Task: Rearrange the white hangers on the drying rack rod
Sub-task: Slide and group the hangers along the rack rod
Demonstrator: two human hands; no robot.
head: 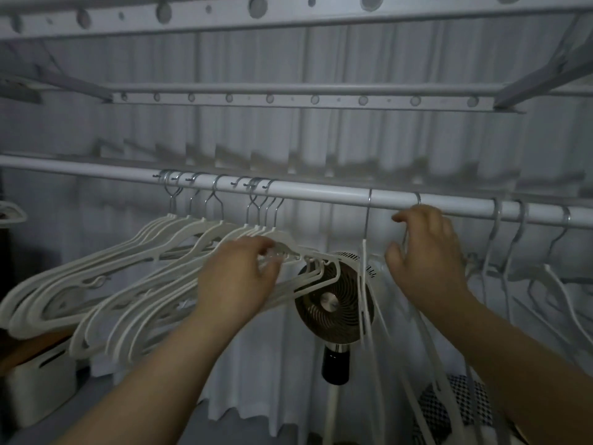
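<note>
Head view: a white rod [321, 192] crosses the frame, sloping slightly down to the right. The white hangers [96, 268] are slim, with curved, notched shoulders and silver metal hooks [256, 200]. Most of them hang in a tight bunch on the left half of the rod, hooks close together. Their bodies are swung sideways, so their arms fan down towards the lower left.

The left hand [237, 277] is at the near shoulder of this bunch, its fingers curled over the top edge of the front hangers, gripping them.

To the right of the bunch a bare stretch of rod follows, then an edge-on hanger [365, 261] hangs alone, seen as a thin vertical line. Just beside it hangs the gripped hanger [418, 197], its hook over the rod. The right hand [426, 252] is raised just below the rod, thumb and curled fingers closed round this hanger's neck, though blur softens the contact. The two hands are well apart.

Farther right, the right-end hangers [496, 220] hang spaced out and are blurred.

Behind the rod hang a pale pleated curtain [288, 139] and, between the hands, a round fan [333, 303] on a stand. Above run perforated rack bars [288, 99]. A pale box [38, 380] sits at lower left and a checked cloth [455, 399] at lower right.
</note>
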